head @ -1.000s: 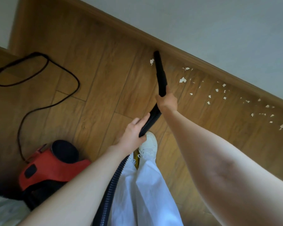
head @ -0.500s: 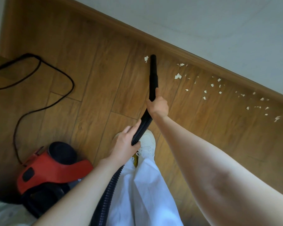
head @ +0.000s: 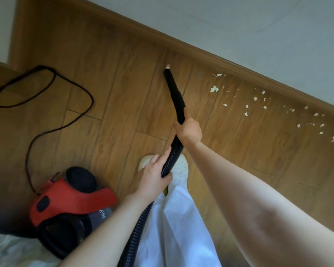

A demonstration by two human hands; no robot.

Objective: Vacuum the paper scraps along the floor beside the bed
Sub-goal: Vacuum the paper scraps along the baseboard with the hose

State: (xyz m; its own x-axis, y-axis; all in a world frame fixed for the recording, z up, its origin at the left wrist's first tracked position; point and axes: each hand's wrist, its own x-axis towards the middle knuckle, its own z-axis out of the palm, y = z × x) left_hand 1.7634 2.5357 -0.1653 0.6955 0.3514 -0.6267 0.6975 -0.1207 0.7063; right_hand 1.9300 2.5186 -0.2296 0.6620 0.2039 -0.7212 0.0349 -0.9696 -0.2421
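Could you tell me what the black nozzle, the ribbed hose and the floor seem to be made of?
The black tapered nozzle looks like matte rigid plastic: smooth, straight, no sheen. The black ribbed hose seems flexible plastic, judging by its fine corrugations and bend. The brown plank floor shows printed-looking wood grain and seams, so laminate or wood; I cannot tell which.
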